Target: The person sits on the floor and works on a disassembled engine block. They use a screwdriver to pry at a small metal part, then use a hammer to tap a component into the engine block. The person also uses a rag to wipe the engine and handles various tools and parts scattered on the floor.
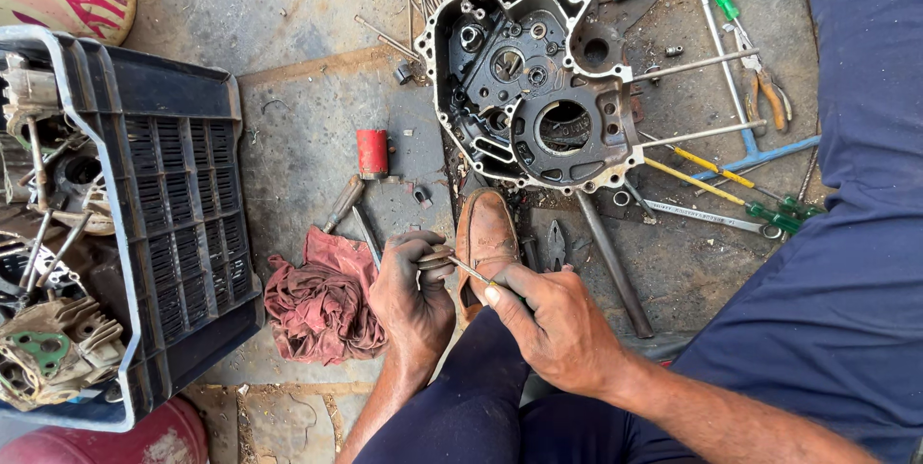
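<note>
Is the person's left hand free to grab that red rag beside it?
Probably not right away. The left hand is closed around a small metal part that the right hand works with a thin tool. The red rag lies right beside it, uncovered.

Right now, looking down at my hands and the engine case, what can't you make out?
- Small metal part in the left hand: head view, curled fingers cover most of it, so its kind is unclear.
- Thin metal tool in the right hand: the grip hides its handle.
- Dark blue slatted plastic crate: cut off by the left edge.
- Open grey metal engine case: its inner parts are too small and shadowed to tell apart.
</note>
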